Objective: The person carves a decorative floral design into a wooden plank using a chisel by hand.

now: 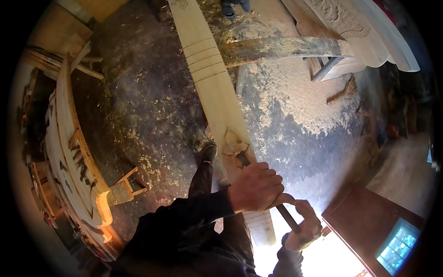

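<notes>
A long pale plank (212, 92) runs from the top of the view down to my body. A carved flower-like motif (234, 147) stands out on its near part, with several dark lines across it farther away. My left hand (256, 187) is wrapped round the shaft of a dark carving chisel (287, 218), whose front end (242, 159) sits at the motif's near edge. Behind it, my right hand (304, 226) is closed round the rear end of the same chisel, thumb and forefinger curled. Whether the cutting edge touches the wood is hard to tell.
A wooden beam (286, 48) supports the plank's far part. Carved panels (341, 23) lean at upper right, near a person's feet (235, 9). At left, a curved wooden piece (69, 152) holds several dark tools beside a small stool (129, 184). Sawdust covers the floor; bright light glares lower right.
</notes>
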### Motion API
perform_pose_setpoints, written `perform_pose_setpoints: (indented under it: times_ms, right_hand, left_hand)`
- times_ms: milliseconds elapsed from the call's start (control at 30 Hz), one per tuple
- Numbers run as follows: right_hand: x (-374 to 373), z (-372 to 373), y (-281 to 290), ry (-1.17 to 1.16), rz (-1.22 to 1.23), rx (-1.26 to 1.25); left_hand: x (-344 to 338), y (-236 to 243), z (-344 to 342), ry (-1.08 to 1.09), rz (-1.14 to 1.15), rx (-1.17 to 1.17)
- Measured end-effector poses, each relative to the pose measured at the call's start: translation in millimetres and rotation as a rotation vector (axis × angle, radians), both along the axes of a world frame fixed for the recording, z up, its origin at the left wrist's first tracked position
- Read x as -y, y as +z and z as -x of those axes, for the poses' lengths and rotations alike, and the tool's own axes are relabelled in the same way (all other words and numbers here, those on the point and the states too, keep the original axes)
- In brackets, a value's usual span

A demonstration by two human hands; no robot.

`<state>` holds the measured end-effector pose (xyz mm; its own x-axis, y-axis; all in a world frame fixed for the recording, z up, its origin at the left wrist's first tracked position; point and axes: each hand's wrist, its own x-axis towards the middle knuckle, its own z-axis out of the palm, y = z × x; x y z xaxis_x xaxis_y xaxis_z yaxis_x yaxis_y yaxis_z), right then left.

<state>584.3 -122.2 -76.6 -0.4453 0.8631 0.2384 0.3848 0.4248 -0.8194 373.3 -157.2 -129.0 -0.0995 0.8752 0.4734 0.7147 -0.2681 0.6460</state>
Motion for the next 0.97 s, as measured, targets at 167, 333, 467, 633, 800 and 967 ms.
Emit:
perform_pose_setpoints:
  times_ms: [167, 333, 467, 633, 800, 967]
  right_hand:
    - [10.5, -17.9, 18.5, 0.183, -0.151, 0.383]
    - [58.2, -35.2, 6.5, 0.169, -0.09, 0.584]
    - [104.6, -41.0, -19.6, 0.022, 0.147, 0.323]
    - [136.9, -67.5, -45.3, -0.331, 0.337, 0.416]
    - [131.2, -65.8, -45.2, -0.39, 0.6, 0.127]
    - [133.1, -63.0, -44.9, -0.411, 0.694, -0.004]
  left_hand:
    - [15.3, 8.0, 4.7, -0.029, -0.212, -0.043]
    - [33.9, 10.6, -8.6, -0.192, -0.211, -0.086]
    - [63.8, 17.6, -12.0, -0.264, -0.121, -0.23]
    - [78.1, 12.2, 29.3, 0.275, -0.062, -0.146]
    - [52.9, 15.1, 60.7, 0.563, 0.066, -0.215]
    - [62.3, -10.2, 91.5, 0.541, 0.06, -0.194]
